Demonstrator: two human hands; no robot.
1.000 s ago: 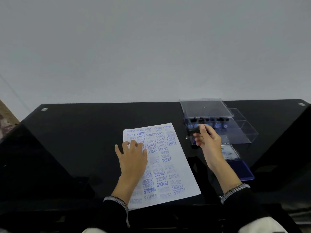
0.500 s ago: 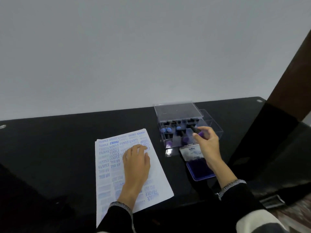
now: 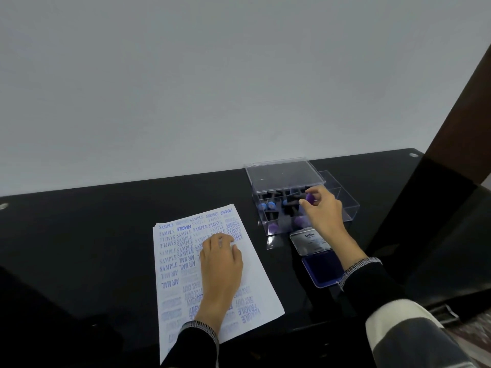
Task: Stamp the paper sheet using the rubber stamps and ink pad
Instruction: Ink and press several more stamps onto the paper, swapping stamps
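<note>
Here, a person seated at a glossy black table [image 3: 106, 221] works over a paper sheet [image 3: 255, 282] crowded with blue impressions reading "SAMPLE", "FRAGILE", "AIR MAIL", "AMENDED" and "FAX OUT", some upright to the camera and some upside down. The sheet lies flat, its long axis running from the near edge of the table toward the wall and leaning slightly left at the far end. The left hand [image 3: 221, 266] rests palm down on the middle of the sheet, fingers loosely bent and spread, pinning it.

To the right of the sheet stands a clear plastic box [image 3: 348, 205] with its lid [image 3: 284, 173] raised at the back; black-handled rubber stamps [image 3: 271, 205] with blue and purple ends sit in its compartments. The right hand [image 3: 322, 211] reaches into the box, thumb and fingertips pinching a stamp [image 3: 309, 198] with a purple end; which way that stamp points cannot be made out. Just in front of the box lies the open ink pad [image 3: 322, 269], dark blue, its silver lid [image 3: 308, 240] marked "Artline".

Compared with half a second ago, the right hand has shifted leftward over the box and now shows the purple end at its fingertips, while the left hand stays put on the sheet.
</note>
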